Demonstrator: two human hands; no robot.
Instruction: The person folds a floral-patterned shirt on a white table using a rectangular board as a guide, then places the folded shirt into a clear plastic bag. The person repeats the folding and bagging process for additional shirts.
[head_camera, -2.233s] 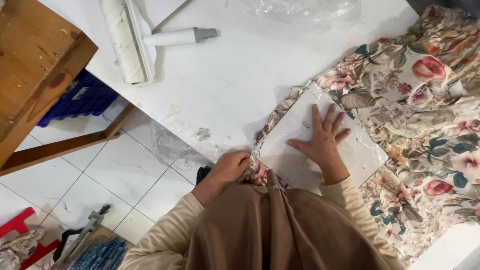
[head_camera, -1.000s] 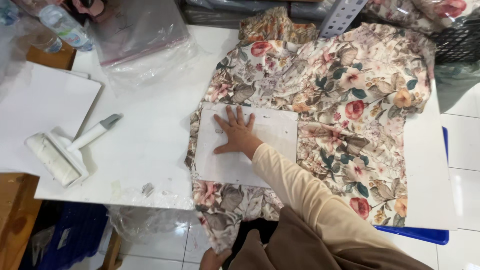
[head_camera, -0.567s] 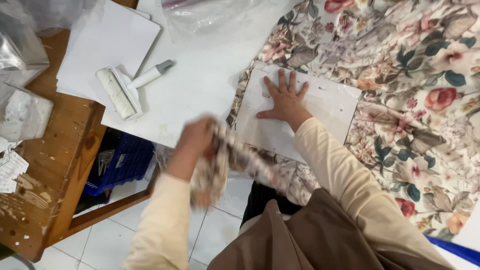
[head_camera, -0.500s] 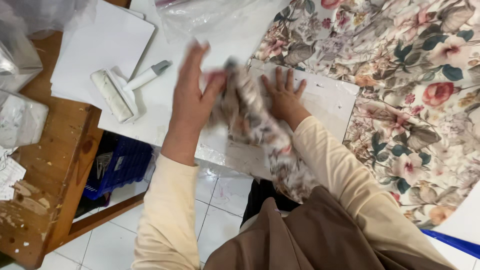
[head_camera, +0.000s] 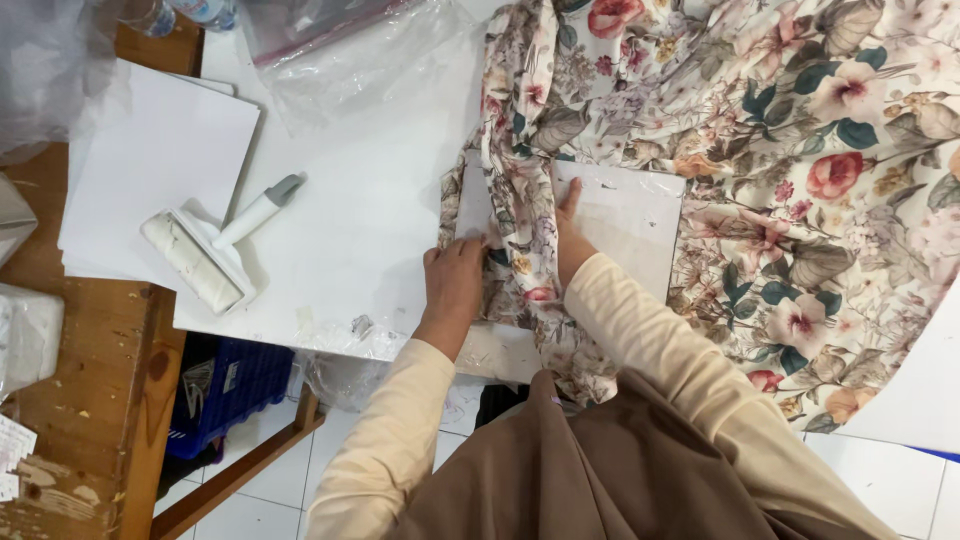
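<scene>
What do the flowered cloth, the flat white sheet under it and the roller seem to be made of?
The flowered cloth looks like thin woven fabric, matte: it drapes and wrinkles softly. The flat white sheet seems stiff card or board, since its edges stay straight. The roller appears to be white plastic with a grey-tipped handle; its drum covering is unclear.

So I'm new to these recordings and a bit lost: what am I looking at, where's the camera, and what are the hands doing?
The camera sits on the person's head and looks down, so both arms are their own. The left hand presses a fold of the floral fabric over a white card on the white table. The right hand lies half under that fold, flat on the card. Further left are a lint roller, white sheets and a clear plastic bag.
</scene>
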